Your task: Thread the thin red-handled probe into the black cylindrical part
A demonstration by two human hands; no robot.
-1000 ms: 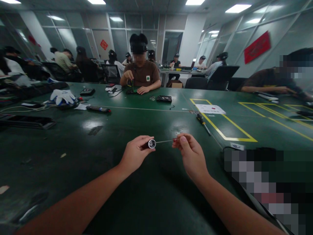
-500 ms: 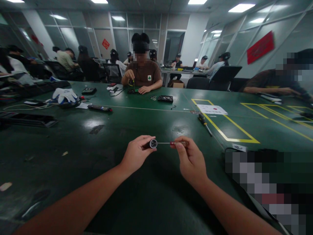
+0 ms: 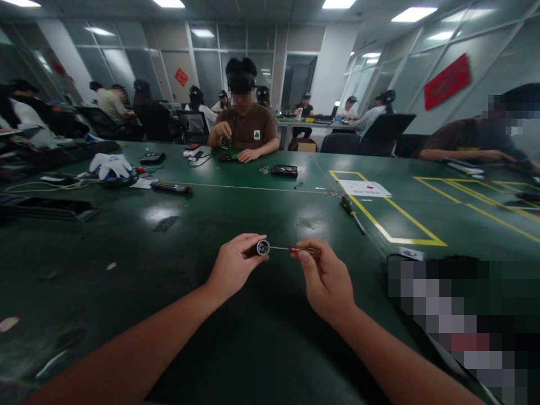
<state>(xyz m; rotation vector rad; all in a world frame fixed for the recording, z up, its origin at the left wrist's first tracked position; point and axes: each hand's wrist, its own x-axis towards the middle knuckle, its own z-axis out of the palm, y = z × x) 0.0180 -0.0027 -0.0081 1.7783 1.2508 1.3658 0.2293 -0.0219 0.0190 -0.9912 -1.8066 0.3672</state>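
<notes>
Above the near half of the green table, my left hand [image 3: 235,264] is closed round a short dark cylinder [image 3: 262,247] with a silver rim, its round open end turned toward the right. Most of its body is hidden by my fingers. My right hand [image 3: 328,275] pinches the handle of a small screwdriver [image 3: 293,249] with a red collar and a thin metal shaft. The shaft lies level and points left. Its tip reaches the mouth of the cylinder; whether it touches inside cannot be made out.
A yellow-black screwdriver [image 3: 353,214] lies right of centre near a white paper [image 3: 365,188] and yellow tape [image 3: 415,228]. White gloves [image 3: 110,166] and a dark pen-shaped tool [image 3: 171,188] are at left. Across the table a person [image 3: 244,126] works beside a black device [image 3: 284,170].
My right hand and the screwdriver have shifted slightly left, toward the cylinder. My left hand keeps its hold, and the view has moved a little.
</notes>
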